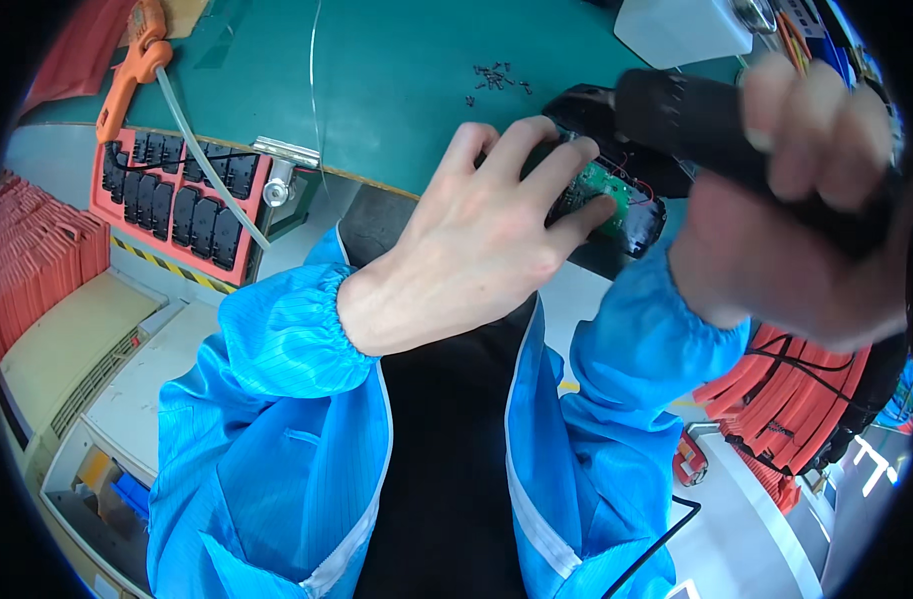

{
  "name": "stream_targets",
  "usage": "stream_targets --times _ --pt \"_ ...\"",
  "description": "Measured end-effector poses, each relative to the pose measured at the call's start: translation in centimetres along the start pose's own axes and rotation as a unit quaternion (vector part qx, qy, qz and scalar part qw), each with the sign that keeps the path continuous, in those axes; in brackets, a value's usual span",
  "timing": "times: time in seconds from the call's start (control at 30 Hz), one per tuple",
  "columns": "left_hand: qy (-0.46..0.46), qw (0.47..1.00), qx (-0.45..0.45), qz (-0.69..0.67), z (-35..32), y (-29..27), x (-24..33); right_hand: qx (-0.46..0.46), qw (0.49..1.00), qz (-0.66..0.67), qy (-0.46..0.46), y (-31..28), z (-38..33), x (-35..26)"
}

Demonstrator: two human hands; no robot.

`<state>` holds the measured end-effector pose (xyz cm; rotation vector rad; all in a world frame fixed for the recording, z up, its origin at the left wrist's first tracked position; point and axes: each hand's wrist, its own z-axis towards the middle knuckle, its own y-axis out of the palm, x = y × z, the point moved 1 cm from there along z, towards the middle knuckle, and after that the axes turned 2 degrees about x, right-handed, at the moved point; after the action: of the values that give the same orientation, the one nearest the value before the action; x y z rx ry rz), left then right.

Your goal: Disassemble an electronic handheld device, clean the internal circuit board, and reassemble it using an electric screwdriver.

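Note:
My left hand (476, 225) is closed over a black plastic housing (644, 232) at the bench's near edge, fingers curled on its top. Inside the housing lies a green circuit board (608, 190) with thin red wires along its far side. One of my fingertips rests on the board. My right hand (816, 200), smeared by motion, grips a dark cylindrical electric screwdriver (686, 112) above and right of the housing. The tool lies slanted, its narrower end toward the left; I cannot make out a bit. Several small dark screws (494, 76) are scattered on the green mat (397, 60) beyond my left hand.
An orange glue gun (135, 75) with a clear glue stick lies at the far left. Below it, a red tray (182, 205) holds several black plastic parts. A metal clip (285, 155) grips the bench edge. A white bottle (681, 30) stands far right; red foam sheets (796, 399) are stacked lower right.

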<state>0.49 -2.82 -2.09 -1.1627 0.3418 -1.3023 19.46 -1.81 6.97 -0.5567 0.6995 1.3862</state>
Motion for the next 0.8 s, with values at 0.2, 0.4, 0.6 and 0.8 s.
stream_targets --times 0.2,0.4,0.6,0.8 --pt "-0.011 1.0 0.011 -0.01 -0.2 0.1 0.1 0.118 0.991 -0.061 0.025 6.0 1.2 2.1" --pt "-0.007 1.0 0.0 -0.03 -0.1 0.0 0.0 0.288 0.946 -0.121 0.085 7.7 1.4 2.5" --pt "-0.004 0.999 0.003 -0.038 -0.1 0.0 -0.2 0.281 0.954 -0.06 0.088 6.9 1.5 3.1" --pt "-0.005 1.0 -0.002 -0.027 0.1 -0.1 -0.1 0.276 0.956 -0.061 0.075 6.1 1.3 3.6"
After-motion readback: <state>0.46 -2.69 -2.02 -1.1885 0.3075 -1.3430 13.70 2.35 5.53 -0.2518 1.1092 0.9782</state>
